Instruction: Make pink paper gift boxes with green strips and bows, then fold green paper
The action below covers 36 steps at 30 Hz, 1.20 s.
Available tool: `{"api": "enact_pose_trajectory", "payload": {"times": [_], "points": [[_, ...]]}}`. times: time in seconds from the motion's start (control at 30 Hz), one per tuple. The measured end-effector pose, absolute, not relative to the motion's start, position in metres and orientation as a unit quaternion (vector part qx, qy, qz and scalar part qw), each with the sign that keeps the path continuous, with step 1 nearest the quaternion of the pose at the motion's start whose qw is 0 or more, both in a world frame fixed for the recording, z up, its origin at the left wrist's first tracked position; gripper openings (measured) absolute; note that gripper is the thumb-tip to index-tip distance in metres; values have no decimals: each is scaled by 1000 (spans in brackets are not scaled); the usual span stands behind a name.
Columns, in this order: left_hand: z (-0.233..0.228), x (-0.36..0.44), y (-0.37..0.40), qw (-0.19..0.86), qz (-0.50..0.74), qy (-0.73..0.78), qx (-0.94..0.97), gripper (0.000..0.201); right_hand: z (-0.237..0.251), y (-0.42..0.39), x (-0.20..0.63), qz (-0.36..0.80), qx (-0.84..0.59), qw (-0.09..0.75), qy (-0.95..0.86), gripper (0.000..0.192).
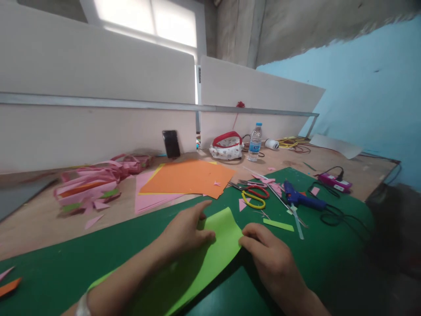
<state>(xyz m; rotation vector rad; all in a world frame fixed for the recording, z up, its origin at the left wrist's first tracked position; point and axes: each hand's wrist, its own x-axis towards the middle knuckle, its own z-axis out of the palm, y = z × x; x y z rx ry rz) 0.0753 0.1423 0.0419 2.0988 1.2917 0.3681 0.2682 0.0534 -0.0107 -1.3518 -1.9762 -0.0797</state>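
Observation:
A sheet of light green paper (pixel 213 250) lies at a slant over the green mat, its right end curled up. My right hand (pixel 272 254) pinches the right edge of this sheet between thumb and fingers. Over the upper part of the sheet is my left hand (pixel 187 228), thumb and index finger spread apart; its other fingers are partly hidden. My left forearm crosses above the paper and covers some of it. Beyond my hands, scissors with yellow and red handles (pixel 253 204) rest on the mat, with a light green paper strip (pixel 278 225) nearer to me.
Orange sheets (pixel 187 177) lie on pink sheets (pixel 144 199) behind the mat (pixel 131 232). To the right are a blue glue gun (pixel 304 200) and a purple power strip (pixel 335 181). A water bottle (pixel 255 142), pouch (pixel 226 151), phone (pixel 171 144) and pink paper scraps (pixel 88 188) stand or lie farther back.

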Motion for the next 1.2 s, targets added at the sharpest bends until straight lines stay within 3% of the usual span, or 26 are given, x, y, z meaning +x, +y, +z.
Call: {"api": "enact_pose_trajectory", "payload": {"times": [0.2,0.37,0.53,0.73,0.8,0.9,1.2], "points": [[65,62,147,554,74,424,713,44,8,48,277,-116,-444,498,-736,19],[76,58,128,697,118,373,600,51,23,48,274,-98,-396,534,-741,18],[74,67,127,699,184,383,576,55,32,50,266,-43,-336,565,-752,24],[66,61,127,670,246,398,576,47,27,53,262,314,-385,644,-582,33],[69,58,123,670,268,391,571,42,26,55,256,412,-398,618,-538,45],[73,57,116,674,303,383,554,40,30,60,242,505,-425,555,-506,33],[86,46,106,623,358,463,519,46,53,66,220,445,-468,522,-557,23]]}}
